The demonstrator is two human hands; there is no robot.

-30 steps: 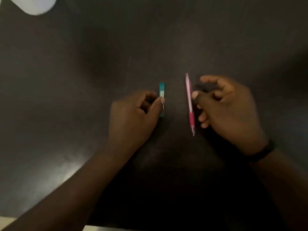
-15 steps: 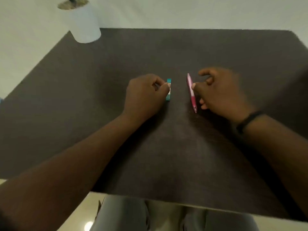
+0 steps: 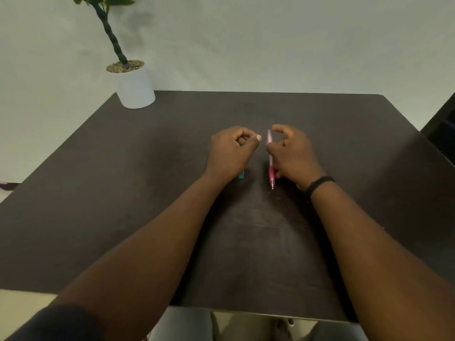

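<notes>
Now, both hands out over the dark table [image 3: 152,168].

My right hand [image 3: 293,153]: thumb laid across the barrel of the pink pen [image 3: 271,168], lower fingers tucked in behind it on the far side, so the pen is pinched. Index finger arches up, clear of the barrel. The pen runs lengthwise along the inner edge of this hand, cap end poking out past the thumb, tip pointing back toward my wrist. Black wristband [image 3: 319,183] sits just behind the hand. Whether the pen is lifted or resting on the table, I cannot tell.

My left hand [image 3: 231,152]: fingers curled in, thumb [image 3: 257,138] pressed against the side of the index finger. The small teal piece [image 3: 241,175] shows only as a corner under the heel of this hand, on the side facing the pen. It is probably lying flat beneath the palm; I cannot tell whether the fingers have any hold on it.

The hands are near each other, not touching. Teal piece and pen lie just apart, between the two wrists.

Well beyond my left hand, on the far corner of the table: a white pot [image 3: 136,89] with a plant.
</notes>
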